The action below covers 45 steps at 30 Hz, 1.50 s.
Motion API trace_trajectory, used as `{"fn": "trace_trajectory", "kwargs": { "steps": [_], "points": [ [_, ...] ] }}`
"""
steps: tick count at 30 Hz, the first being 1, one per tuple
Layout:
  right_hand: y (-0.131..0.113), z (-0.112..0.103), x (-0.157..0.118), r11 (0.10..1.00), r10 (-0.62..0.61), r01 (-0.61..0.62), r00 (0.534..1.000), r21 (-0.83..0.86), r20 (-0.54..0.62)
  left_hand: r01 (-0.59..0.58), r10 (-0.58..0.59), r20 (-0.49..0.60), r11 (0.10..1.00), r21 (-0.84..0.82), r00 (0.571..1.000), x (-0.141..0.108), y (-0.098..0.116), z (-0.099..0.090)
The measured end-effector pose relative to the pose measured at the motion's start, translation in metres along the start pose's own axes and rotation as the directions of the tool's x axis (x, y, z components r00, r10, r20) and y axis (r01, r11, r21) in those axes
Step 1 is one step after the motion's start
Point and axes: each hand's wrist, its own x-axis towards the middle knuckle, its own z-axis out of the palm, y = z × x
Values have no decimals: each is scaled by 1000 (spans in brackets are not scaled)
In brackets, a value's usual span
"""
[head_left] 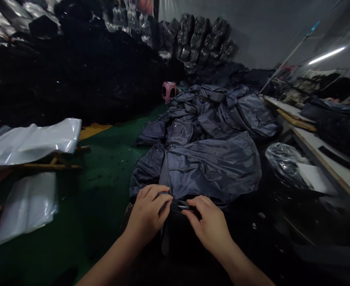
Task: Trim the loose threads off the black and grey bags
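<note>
A dark blue-grey fabric bag [213, 163] lies spread out in front of me, its near end at my hands. My left hand [152, 208] pinches dark material at that near edge, fingers bent toward the thumb. Just to the right, my right hand [207, 220] has thumb and fingers closed around a small thing at the same edge; a thin pale strip shows beside the fingertips. What exactly the right fingers grip is too dark to make out. A short gap separates the two hands.
More dark bags [216, 107] are heaped behind. Clear plastic sheets [34, 143] lie on a low wooden stand at left, others [28, 202] below. A pink stool [169, 91] stands far off. A white-topped table [326, 157] runs along the right, beside a plastic bag [286, 163].
</note>
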Motion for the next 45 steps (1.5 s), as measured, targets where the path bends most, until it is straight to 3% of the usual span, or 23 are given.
{"fn": "trace_trajectory", "kwargs": {
  "steps": [6,16,19,21,23,27,29,32,34,39,45],
  "points": [
    [-5,9,7,1000,-27,27,1000,-13,-4,-20,20,-79,1000,-3,997,4,2,3],
    [-6,12,11,998,-51,50,999,-25,-19,-57,53,-49,994,-91,997,6,2,9],
    [-1,12,10,999,-37,37,999,-20,-32,102,-136,-170,975,-197,976,6,-7,12],
    [3,12,9,1000,-21,20,999,-11,-45,261,-339,-248,917,-301,907,5,-15,17],
    [7,12,8,1000,-11,11,999,5,-52,358,-462,-210,847,-392,862,2,-22,23],
    [8,11,8,1000,-4,5,999,21,-39,412,-517,-82,760,-502,852,-4,-23,32],
    [6,11,9,1000,-3,3,999,23,-34,368,-477,-86,769,-523,875,-5,-17,30],
    [5,11,9,1000,-8,8,999,23,-31,231,-291,-58,853,-468,955,-4,-7,21],
    [5,11,9,1000,-16,17,999,20,-30,154,-173,-14,908,-389,985,-3,-3,15],
    [4,11,9,999,-50,51,998,15,-24,80,-79,15,965,-250,997,3,-1,13],
    [3,10,9,999,-53,53,998,-11,-20,108,-93,58,921,-374,994,12,0,14]
  ]
}}
